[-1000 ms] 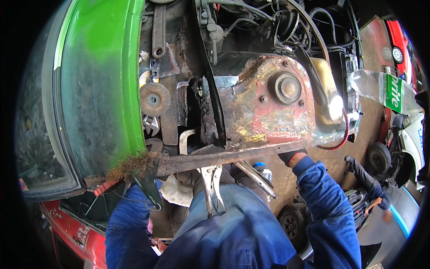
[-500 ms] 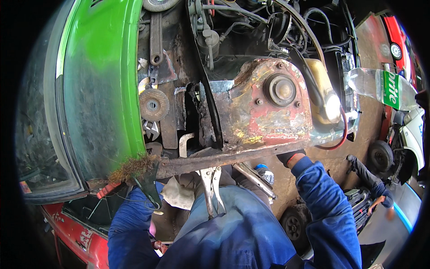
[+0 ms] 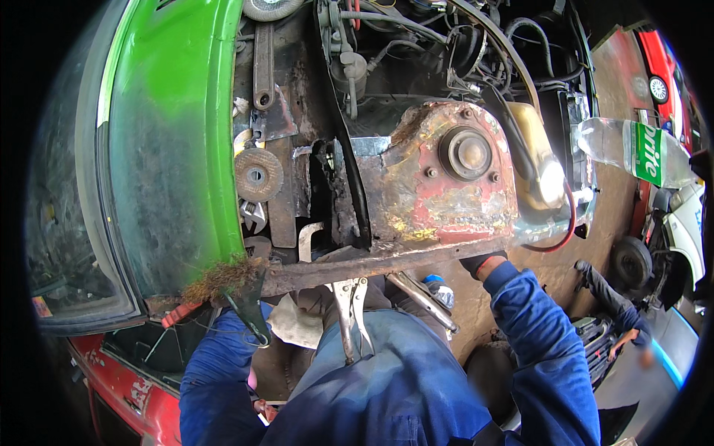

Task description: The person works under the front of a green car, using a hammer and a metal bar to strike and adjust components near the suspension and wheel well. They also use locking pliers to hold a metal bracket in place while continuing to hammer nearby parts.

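My right hand [image 3: 477, 263], in a dark glove, reaches under the rusty fender edge [image 3: 416, 256]; its fingers are hidden. Of my left arm only the blue sleeve [image 3: 223, 349] shows, running beneath the car's edge near the green body corner, and the hand itself is out of sight. Between my arms, locking pliers [image 3: 348, 316] hang clamped on the edge. A second metal clamp handle [image 3: 424, 301] slants down to their right. Above sits the worn strut tower [image 3: 439, 197] with its round mount. A wire brush [image 3: 223, 282] lies at the left corner.
A grinding disc [image 3: 258, 175], an adjustable wrench [image 3: 253, 215] and a flat spanner [image 3: 264, 67] lie beside the green panel [image 3: 163, 111]. A plastic bottle [image 3: 610, 141] rests at the right. A coolant tank [image 3: 532, 149] stands beside the tower. Another person [image 3: 617, 312] is at lower right.
Only a slight shift of the view shows. Both of my arms stay in nearly the same place; the person at lower right has moved an arm a little.
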`<state>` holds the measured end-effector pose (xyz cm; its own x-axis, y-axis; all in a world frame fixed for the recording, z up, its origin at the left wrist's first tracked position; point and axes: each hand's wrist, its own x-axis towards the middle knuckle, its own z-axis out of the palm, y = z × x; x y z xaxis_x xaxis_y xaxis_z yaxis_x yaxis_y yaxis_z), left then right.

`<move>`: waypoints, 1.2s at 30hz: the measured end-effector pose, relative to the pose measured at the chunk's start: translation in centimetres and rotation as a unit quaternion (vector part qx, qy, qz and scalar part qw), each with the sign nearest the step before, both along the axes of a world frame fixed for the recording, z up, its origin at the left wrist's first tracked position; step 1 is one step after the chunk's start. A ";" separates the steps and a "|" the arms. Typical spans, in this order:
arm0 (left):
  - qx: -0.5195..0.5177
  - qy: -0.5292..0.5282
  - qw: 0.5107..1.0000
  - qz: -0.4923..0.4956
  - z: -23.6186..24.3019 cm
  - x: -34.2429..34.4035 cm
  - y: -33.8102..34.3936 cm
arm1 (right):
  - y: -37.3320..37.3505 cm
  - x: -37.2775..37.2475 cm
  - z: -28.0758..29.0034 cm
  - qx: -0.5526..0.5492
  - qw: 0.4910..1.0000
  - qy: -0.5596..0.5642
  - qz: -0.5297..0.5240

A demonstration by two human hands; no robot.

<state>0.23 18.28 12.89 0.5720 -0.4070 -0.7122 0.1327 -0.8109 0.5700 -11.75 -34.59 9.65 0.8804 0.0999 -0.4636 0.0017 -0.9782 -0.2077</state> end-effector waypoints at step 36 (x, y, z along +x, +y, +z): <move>0.000 -0.004 1.000 -0.006 -0.1 0.4 -0.2 | 0.1 0.5 0.0 0.046 0.998 0.024 -0.045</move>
<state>0.58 18.13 12.82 0.5727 -0.4137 -0.7078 0.1180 -0.8128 0.5705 -11.26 -34.49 9.65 0.8649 0.0658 -0.4975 -0.0973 -0.9506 -0.2948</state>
